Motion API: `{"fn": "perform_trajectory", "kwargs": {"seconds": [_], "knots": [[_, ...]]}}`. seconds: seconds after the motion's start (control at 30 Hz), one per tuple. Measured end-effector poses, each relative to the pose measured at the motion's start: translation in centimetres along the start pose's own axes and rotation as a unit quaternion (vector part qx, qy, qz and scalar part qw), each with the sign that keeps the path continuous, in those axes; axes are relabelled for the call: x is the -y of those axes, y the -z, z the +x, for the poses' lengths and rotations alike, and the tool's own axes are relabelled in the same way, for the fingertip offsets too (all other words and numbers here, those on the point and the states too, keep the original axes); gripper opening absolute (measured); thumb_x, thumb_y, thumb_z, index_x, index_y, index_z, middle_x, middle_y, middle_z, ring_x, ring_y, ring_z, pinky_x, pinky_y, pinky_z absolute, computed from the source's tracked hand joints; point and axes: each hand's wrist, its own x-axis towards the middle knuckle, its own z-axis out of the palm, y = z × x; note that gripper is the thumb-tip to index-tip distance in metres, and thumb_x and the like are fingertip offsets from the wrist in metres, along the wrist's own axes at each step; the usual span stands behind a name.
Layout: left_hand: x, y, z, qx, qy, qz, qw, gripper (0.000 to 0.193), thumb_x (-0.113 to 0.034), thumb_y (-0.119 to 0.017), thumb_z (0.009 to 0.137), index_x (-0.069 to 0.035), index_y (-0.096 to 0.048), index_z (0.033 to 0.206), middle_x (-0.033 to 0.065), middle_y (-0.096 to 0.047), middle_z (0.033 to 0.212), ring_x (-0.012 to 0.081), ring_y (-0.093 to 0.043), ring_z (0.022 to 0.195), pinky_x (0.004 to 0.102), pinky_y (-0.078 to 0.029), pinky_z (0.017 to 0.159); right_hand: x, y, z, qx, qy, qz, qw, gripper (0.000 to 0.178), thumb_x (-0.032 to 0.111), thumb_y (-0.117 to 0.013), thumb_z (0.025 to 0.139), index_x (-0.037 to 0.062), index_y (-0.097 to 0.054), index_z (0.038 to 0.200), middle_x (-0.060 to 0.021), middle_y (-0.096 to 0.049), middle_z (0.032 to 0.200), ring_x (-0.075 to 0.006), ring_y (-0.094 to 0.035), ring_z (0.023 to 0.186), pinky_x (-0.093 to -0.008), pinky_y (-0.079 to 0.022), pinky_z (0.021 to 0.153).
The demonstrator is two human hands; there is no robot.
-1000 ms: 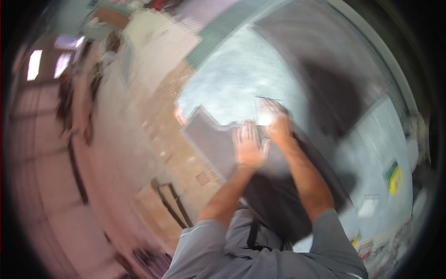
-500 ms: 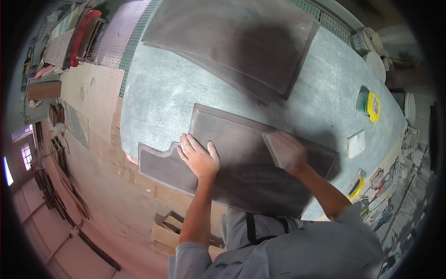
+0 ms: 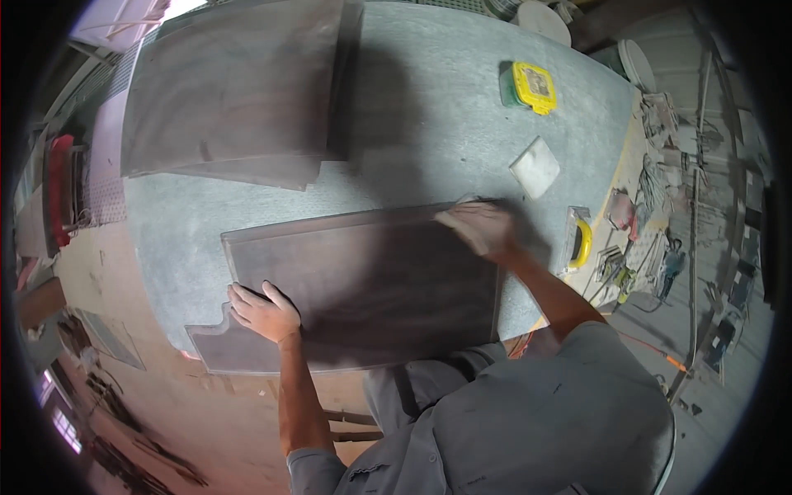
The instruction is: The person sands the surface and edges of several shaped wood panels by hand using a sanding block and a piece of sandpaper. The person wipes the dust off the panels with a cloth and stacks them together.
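Note:
A dark grey-brown panel (image 3: 371, 285) with a paler rim and a notch at its left end lies flat along the near side of the table. My left hand (image 3: 264, 312) rests on it beside the notch, fingers stretched out and holding nothing. Over the panel's far edge, near its right corner, my right hand (image 3: 487, 227) is curled on a thin pale pad (image 3: 459, 228). Much of that pad is covered by the fingers, and the hand is slightly blurred.
Dark flat sheets (image 3: 231, 91) lie stacked at the far left of the pale blue-grey tabletop (image 3: 462, 136). On the right are a green box with a yellow lid (image 3: 534, 88), a whitish square pad (image 3: 535, 167) and a yellow-handled tool (image 3: 581, 242). Assorted tools (image 3: 627, 264) lie beyond the right edge.
The whole view has turned, so panel and table appear rotated. My right hand has gone from the panel's surface to its far edge near the corner. My left hand stays by the notch.

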Motion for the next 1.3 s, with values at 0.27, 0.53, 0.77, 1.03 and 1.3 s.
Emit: {"fn": "perform_trajectory", "kwargs": {"seconds": [0.27, 0.53, 0.77, 1.03, 1.3], "knots": [[-0.6, 0.1, 0.5, -0.002, -0.016, 0.001, 1.0, 0.074, -0.046, -0.05, 0.114, 0.007, -0.042, 0.164, 0.0284, -0.045, 0.168, 0.0445, -0.04, 0.157, 0.0578, -0.024, 0.133, 5.3, -7.0, 4.0, -0.065, -0.079, 0.089, 0.991, 0.028, 0.01, -0.083, 0.091, 0.0121, -0.084, 0.119, -0.0103, -0.083, 0.106, -0.0284, -0.082, 0.099, -0.0408, -0.066, 0.09], [0.1, -0.8, 0.0, -0.024, -0.013, -0.003, 1.0, 0.071, -0.042, -0.051, 0.113, 0.008, -0.042, 0.163, 0.028, -0.046, 0.167, 0.0452, -0.041, 0.156, 0.0591, -0.025, 0.132, -2.6, 4.0, -4.4, -0.048, -0.105, -0.011, 0.993, 0.023, 0.004, -0.078, 0.095, 0.0045, -0.084, 0.118, -0.0127, -0.083, 0.104, -0.0289, -0.081, 0.1, -0.0446, -0.065, 0.095], [0.4, -0.8, -0.2, -0.02, -0.012, 0.001, 1.0, 0.073, -0.044, -0.051, 0.113, 0.007, -0.041, 0.165, 0.0278, -0.044, 0.168, 0.0438, -0.04, 0.157, 0.0582, -0.024, 0.133, -2.2, 5.0, -4.6, -0.063, -0.151, 0.02, 0.986, 0.025, 0.007, -0.075, 0.097, 0.0088, -0.083, 0.12, -0.0084, -0.082, 0.108, -0.0264, -0.079, 0.104, -0.0421, -0.064, 0.094], [1.0, -0.8, 0.5, -0.029, -0.029, -0.011, 0.999, 0.072, -0.044, -0.053, 0.113, 0.006, -0.043, 0.164, 0.0276, -0.046, 0.168, 0.0456, -0.041, 0.156, 0.0589, -0.026, 0.132, 4.8, -6.0, 5.6, -0.04, -0.048, 0.114, 0.992, 0.031, 0.009, -0.083, 0.091, 0.0093, -0.083, 0.122, -0.0083, -0.082, 0.1, -0.0287, -0.082, 0.095, -0.0413, -0.066, 0.088], [0.6, -0.8, -0.5, -0.03, -0.002, 0.021, 0.999, 0.069, -0.039, -0.057, 0.112, 0.006, -0.045, 0.163, 0.0275, -0.049, 0.165, 0.0439, -0.043, 0.154, 0.0588, -0.028, 0.131, -0.9, 1.5, -2.2, 0.02, -0.105, -0.014, 0.994, 0.026, 0.004, -0.083, 0.093, 0.0001, -0.082, 0.119, -0.0158, -0.083, 0.116, -0.035, -0.08, 0.111, -0.0451, -0.063, 0.098]]}}
